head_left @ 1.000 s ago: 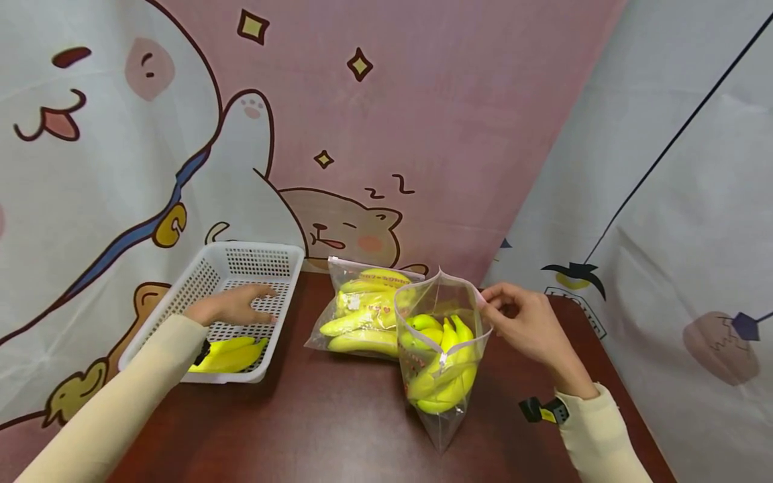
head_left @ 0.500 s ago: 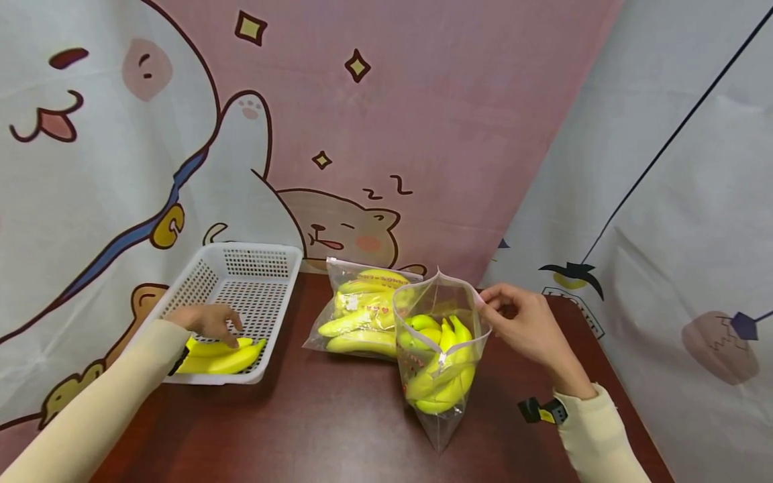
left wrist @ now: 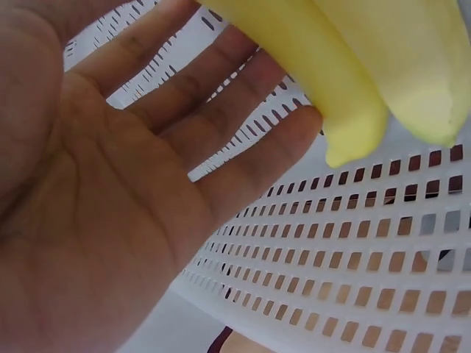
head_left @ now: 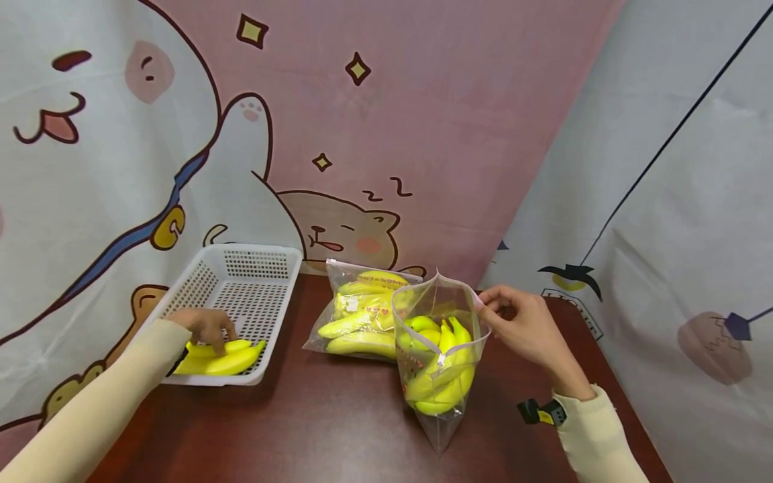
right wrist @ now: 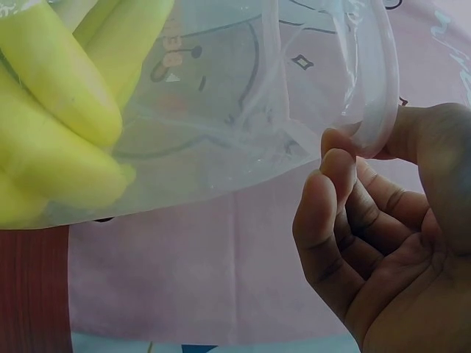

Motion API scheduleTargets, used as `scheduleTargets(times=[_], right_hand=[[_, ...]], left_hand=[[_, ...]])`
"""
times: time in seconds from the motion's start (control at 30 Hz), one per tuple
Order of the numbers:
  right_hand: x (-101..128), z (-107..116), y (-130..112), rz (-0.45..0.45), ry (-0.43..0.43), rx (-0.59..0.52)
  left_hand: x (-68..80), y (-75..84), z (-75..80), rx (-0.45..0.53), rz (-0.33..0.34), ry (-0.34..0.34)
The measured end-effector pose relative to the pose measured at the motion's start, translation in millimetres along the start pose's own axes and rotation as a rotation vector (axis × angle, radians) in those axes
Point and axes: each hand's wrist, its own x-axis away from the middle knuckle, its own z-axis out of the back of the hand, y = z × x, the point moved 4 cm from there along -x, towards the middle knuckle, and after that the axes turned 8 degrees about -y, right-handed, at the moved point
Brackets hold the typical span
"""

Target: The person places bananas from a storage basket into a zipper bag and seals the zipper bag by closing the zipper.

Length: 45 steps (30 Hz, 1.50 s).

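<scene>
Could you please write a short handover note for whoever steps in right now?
Left hand: fingers straight, touching the bananas in the white basket; no grip on them yet.
Right hand: pinches the rim of the open bag, which stands upright on the table with bananas inside.
Done: a second bag of bananas lies behind it.
Left: probably the basket bananas go into the open bag.

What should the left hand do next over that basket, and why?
Probably close the left hand round the bananas in the basket. Its fingers are still straight and only touching them, so nothing is gripped yet. The right hand already pinches the rim of the open bag, holding its mouth up to receive them.
</scene>
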Motion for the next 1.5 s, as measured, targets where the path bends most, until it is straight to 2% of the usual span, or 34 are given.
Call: scheduleTargets(times=[0.27, 0.5, 0.73, 0.9, 1.1, 1.23, 1.33, 1.5], right_hand=[[1.5, 1.1, 0.8, -0.005, 0.008, 0.001], [2.9, 1.6, 1.6, -0.012, 0.011, 0.004], [2.9, 2.1, 1.3, -0.002, 0.011, 0.007], [2.1, 2.7, 0.6, -0.004, 0.01, 0.017], [-2.8, -1.5, -1.3, -0.006, -0.004, 0.002], [-5.1, -2.9, -3.0, -0.011, -0.012, 0.004], [-3.4, -1.1, -2.5, -0.021, -0.002, 0.018], [-2.1, 0.4, -1.1, -0.022, -0.005, 0.019]], left_hand=[[-2.1, -2.6, 3.6, -0.032, 0.006, 0.001], [2.4, 0.8, 11.0, 0.052, -0.029, 0.032], [10.0, 5.0, 22.9, 0.096, -0.138, 0.073], [17.4, 10.6, 33.8, 0.174, -0.239, 0.152], [34.6, 24.1, 39.8, 0.225, -0.303, 0.275], [45.2, 41.8, 41.1, 0.248, -0.36, 0.349], [46.9, 60.4, 43.7, 0.247, -0.415, 0.397], [46.7, 84.7, 45.9, 0.281, -0.444, 0.452]])
